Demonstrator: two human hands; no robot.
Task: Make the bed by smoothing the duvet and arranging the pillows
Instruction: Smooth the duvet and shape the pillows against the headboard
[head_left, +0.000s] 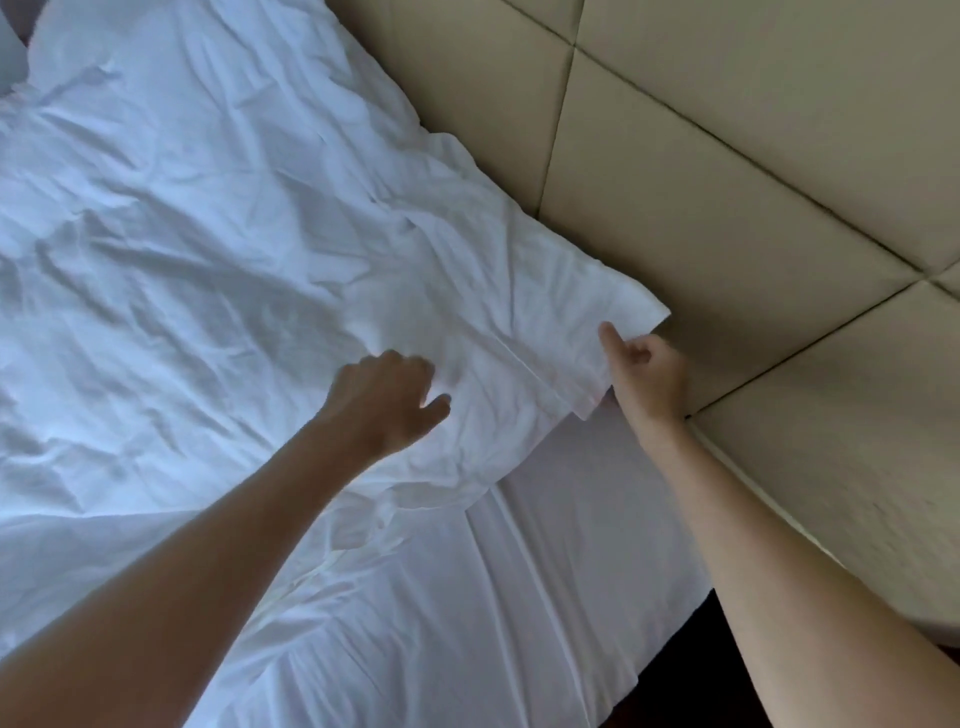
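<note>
A white, creased pillow (249, 249) lies across the bed with its open flap end pointing at the headboard. My left hand (387, 400) rests on top of the pillow near that end, fingers curled down into the fabric. My right hand (644, 374) pinches the edge of the pillowcase flap (587, 332) between thumb and curled fingers, right by the headboard. Below the pillow the white sheet (545, 587) lies fairly smooth. No duvet can be told apart from the rest of the white bedding.
A beige padded headboard (727, 182) with dark seams fills the upper right and runs close along the pillow's end. A dark floor strip (691, 691) shows beside the mattress at the bottom. Another bit of white bedding (10, 57) shows at the top left corner.
</note>
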